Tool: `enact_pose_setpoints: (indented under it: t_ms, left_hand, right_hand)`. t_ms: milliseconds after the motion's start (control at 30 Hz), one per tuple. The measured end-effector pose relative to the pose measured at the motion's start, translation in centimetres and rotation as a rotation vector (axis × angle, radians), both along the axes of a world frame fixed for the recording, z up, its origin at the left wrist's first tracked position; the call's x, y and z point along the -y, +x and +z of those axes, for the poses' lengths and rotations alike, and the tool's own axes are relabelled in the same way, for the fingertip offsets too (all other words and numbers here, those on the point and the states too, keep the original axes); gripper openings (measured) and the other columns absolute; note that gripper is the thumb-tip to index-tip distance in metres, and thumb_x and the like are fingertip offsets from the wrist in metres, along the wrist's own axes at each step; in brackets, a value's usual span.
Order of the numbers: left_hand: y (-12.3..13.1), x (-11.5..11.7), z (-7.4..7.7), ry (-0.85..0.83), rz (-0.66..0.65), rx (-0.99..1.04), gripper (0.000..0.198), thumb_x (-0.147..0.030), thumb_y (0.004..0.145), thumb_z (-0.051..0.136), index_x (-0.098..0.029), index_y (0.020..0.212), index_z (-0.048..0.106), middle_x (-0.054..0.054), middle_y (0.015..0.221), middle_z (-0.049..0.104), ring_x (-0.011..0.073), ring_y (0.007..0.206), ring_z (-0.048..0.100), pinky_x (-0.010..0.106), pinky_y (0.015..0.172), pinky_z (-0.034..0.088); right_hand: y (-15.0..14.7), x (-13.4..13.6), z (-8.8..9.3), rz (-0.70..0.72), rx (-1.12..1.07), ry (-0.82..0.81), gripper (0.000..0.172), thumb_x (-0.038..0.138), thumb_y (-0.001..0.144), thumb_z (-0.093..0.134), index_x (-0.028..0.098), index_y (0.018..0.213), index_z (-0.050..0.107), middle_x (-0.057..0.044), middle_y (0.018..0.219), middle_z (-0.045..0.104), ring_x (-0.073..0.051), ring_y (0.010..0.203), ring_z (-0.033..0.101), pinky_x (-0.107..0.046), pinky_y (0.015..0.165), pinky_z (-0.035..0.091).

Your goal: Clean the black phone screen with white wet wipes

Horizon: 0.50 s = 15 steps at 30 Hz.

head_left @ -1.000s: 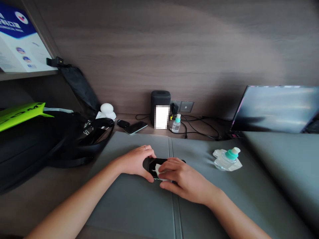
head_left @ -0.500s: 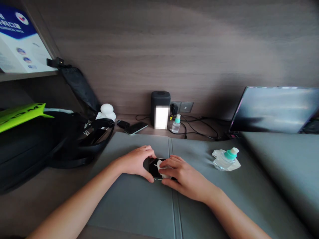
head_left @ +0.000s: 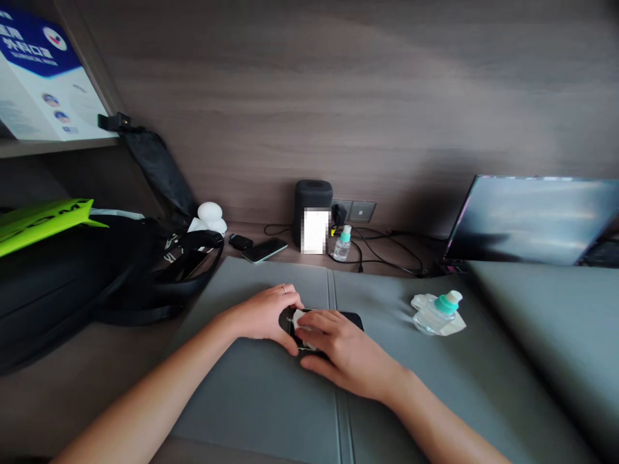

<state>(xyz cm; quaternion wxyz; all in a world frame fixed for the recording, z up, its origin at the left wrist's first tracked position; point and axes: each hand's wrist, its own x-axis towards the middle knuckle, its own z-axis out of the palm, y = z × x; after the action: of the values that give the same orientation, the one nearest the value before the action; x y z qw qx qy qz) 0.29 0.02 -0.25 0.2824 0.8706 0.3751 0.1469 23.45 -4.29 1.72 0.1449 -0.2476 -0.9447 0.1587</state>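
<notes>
A black phone [head_left: 352, 319] lies flat on the grey desk mat [head_left: 271, 399], mostly covered by my hands. My left hand [head_left: 264, 316] curls round the phone's left end and holds it in place. My right hand [head_left: 338, 351] lies over the screen, fingers pressed on a small white wipe [head_left: 298, 318] near the phone's left end. Only the phone's far right corner shows past my fingers.
A clear bottle with a teal cap [head_left: 438, 312] lies on a white cloth at the right. A laptop [head_left: 532, 219] stands open at the far right. Behind are a black speaker [head_left: 313, 203], a small spray bottle [head_left: 342, 243], a second phone [head_left: 264, 250], cables, and a black bag [head_left: 97, 277] at left.
My right hand has slid the wipe leftward across the screen, uncovering the phone's right end. The left hand has stayed where it was.
</notes>
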Motion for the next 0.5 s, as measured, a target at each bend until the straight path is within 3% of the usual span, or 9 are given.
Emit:
enact_pose_setpoints:
  t_ms: [100, 267, 400, 500]
  left_hand:
    - [-0.1, 0.0, 0.0, 0.007, -0.003, -0.004, 0.063, -0.053, 0.057, 0.086, -0.023, 0.106, 0.059, 0.003, 0.106, 0.056, 0.0252, 0.1, 0.055, 0.032, 0.082, 0.044]
    - [-0.2, 0.2, 0.4, 0.018, -0.026, -0.022, 0.068, -0.056, 0.055, 0.086, -0.024, 0.107, 0.056, 0.003, 0.108, 0.055, 0.0261, 0.102, 0.054, 0.035, 0.086, 0.044]
    - [-0.3, 0.2, 0.6, 0.003, -0.045, -0.031, 0.07, -0.054, 0.055, 0.086, -0.023, 0.11, 0.056, 0.004, 0.11, 0.055, 0.027, 0.105, 0.054, 0.036, 0.088, 0.044]
    - [-0.4, 0.2, 0.5, 0.002, -0.04, -0.03, 0.07, -0.051, 0.056, 0.087, -0.023, 0.112, 0.056, 0.004, 0.111, 0.054, 0.027, 0.106, 0.054, 0.036, 0.089, 0.044]
  right_hand:
    - [0.4, -0.1, 0.2, 0.06, -0.014, -0.034, 0.024, 0.03, 0.095, 0.059, 0.02, 0.115, 0.067, -0.008, 0.116, 0.065, -0.022, 0.114, 0.057, -0.041, 0.103, 0.042]
    - [2.3, -0.9, 0.3, -0.019, -0.032, -0.056, 0.023, 0.028, 0.1, 0.051, 0.02, 0.107, 0.07, -0.007, 0.108, 0.067, -0.021, 0.106, 0.06, -0.041, 0.098, 0.044]
    - [0.7, -0.2, 0.1, 0.002, -0.007, -0.014, 0.031, 0.032, 0.096, 0.057, 0.017, 0.122, 0.064, -0.011, 0.12, 0.063, -0.025, 0.114, 0.056, -0.042, 0.1, 0.044]
    - [0.0, 0.3, 0.0, 0.059, 0.0, 0.001, 0.031, 0.03, 0.094, 0.06, 0.018, 0.122, 0.063, -0.011, 0.12, 0.063, -0.024, 0.117, 0.056, -0.043, 0.105, 0.04]
